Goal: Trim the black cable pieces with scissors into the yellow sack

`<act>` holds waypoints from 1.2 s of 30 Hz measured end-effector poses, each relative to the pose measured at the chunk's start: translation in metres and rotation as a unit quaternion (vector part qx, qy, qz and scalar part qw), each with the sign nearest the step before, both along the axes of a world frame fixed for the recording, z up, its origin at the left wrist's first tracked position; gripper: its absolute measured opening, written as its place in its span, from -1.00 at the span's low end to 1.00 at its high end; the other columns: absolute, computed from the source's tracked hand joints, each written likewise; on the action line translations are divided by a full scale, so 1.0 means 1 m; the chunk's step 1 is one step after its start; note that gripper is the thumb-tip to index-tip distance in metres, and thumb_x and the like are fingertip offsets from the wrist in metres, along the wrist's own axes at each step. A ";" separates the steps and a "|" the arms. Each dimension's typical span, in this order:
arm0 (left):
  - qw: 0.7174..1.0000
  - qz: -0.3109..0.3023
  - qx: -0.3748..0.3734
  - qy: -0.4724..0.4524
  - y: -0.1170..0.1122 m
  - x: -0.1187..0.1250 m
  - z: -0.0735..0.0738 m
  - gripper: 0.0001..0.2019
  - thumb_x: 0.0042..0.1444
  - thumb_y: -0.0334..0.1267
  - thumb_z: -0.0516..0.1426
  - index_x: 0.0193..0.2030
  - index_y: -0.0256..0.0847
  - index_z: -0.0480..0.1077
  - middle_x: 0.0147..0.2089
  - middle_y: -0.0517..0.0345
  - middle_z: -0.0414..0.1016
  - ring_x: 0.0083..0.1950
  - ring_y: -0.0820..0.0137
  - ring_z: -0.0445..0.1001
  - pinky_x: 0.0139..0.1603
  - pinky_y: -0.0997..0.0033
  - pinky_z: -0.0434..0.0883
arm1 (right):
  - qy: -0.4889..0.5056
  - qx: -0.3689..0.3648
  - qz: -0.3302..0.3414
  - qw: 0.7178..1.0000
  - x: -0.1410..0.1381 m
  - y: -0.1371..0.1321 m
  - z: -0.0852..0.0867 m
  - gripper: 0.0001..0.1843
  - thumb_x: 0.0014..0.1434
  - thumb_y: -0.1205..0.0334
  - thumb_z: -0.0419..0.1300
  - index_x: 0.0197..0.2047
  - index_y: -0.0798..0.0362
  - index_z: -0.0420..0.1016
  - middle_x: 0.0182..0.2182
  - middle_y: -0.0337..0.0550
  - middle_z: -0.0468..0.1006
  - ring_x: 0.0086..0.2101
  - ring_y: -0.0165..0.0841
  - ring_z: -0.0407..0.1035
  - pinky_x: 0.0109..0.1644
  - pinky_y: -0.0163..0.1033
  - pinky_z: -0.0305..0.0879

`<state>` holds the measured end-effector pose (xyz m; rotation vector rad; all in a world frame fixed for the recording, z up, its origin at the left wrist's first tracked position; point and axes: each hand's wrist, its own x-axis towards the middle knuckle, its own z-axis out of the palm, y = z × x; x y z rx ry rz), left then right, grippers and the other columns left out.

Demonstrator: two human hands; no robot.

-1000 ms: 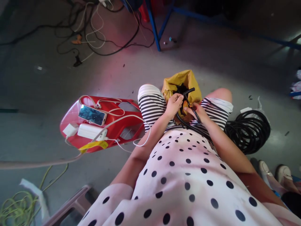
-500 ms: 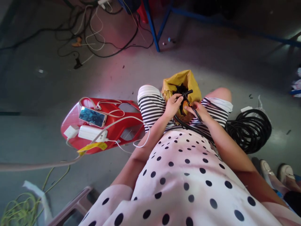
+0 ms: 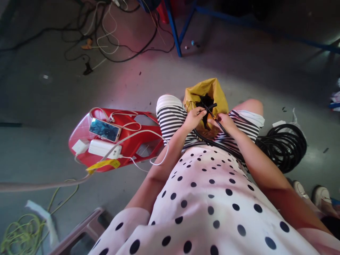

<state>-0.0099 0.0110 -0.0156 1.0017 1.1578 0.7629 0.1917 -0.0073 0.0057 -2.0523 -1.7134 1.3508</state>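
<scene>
A yellow bag [image 3: 212, 89] sits between my knees with black pieces inside its mouth. My left hand [image 3: 194, 118] is closed in a pinch at the bag's opening, on the end of a black ribbed hose [image 3: 209, 106]. My right hand [image 3: 224, 122] is closed around the same black hose just below its tip. The hose runs across my striped lap [image 3: 172, 118] toward a black coil [image 3: 285, 147] on the floor at my right.
A red plastic stool [image 3: 127, 141] lies at my left, carrying a phone [image 3: 104, 130], a white power bank [image 3: 102, 149] and white cables. Tangled cords [image 3: 106, 35] and a blue frame leg [image 3: 174, 30] stand ahead. Yellow-green wire [image 3: 18, 233] lies lower left. Someone's shoes [image 3: 316, 196] show lower right.
The hose tip has sunk slightly lower toward the bag's mouth, and both hands have shifted a little with it. Everything else stays where it was.
</scene>
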 end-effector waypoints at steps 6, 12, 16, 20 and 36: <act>0.992 -0.024 -0.120 -0.032 0.001 -0.004 -0.004 -0.77 0.47 -0.25 0.30 -0.24 -0.19 0.40 -0.59 0.48 0.09 -0.63 0.62 -0.05 -0.56 0.52 -0.11 | 0.004 -0.022 0.051 0.998 0.002 0.016 -0.024 -0.27 0.09 -0.54 0.53 -0.27 -0.02 0.46 -0.36 -0.16 0.59 -0.32 -0.25 0.42 -0.18 -0.16 0.30; 0.986 0.010 -0.167 -0.004 0.002 0.000 -0.017 -0.81 0.52 -0.34 0.22 -0.20 -0.20 0.41 -0.59 0.49 0.12 -0.64 0.64 -0.05 -0.56 0.55 -0.11 | -0.041 -0.020 0.064 0.997 -0.001 0.021 -0.055 -0.27 0.08 -0.54 0.52 -0.38 -0.03 0.45 -0.41 -0.15 0.58 -0.32 -0.22 0.46 -0.18 -0.16 0.31; 0.983 0.009 -0.183 0.008 0.005 0.002 -0.024 -0.82 0.53 -0.33 0.22 -0.18 -0.20 0.42 -0.58 0.50 0.09 -0.64 0.63 -0.05 -0.54 0.55 -0.11 | -0.054 -0.017 0.062 0.996 0.000 0.021 -0.067 -0.29 0.09 -0.50 0.53 -0.36 0.00 0.49 -0.37 -0.12 0.63 -0.28 -0.21 0.48 -0.17 -0.17 0.32; 0.984 -0.023 -0.175 0.008 0.007 0.001 -0.029 -0.81 0.49 -0.30 0.28 -0.22 -0.20 0.43 -0.60 0.50 0.08 -0.64 0.63 -0.04 -0.54 0.54 -0.11 | -0.008 -0.054 0.070 0.996 0.003 0.023 -0.069 -0.32 0.08 -0.41 0.59 -0.15 0.03 0.58 -0.20 -0.04 0.72 -0.20 -0.17 0.54 -0.08 -0.17 0.40; 0.928 0.237 -0.237 -0.166 0.025 0.003 -0.024 -0.77 0.53 -0.20 0.22 -0.17 -0.13 0.27 -0.41 0.36 0.30 -0.49 0.55 0.24 -0.40 0.54 0.29 | 0.248 -0.111 -0.077 0.959 -0.012 -0.031 -0.021 -0.24 -0.14 -0.42 0.65 -0.27 -0.08 0.36 -0.46 -0.27 0.51 -0.39 -0.23 0.48 -0.29 -0.16 0.41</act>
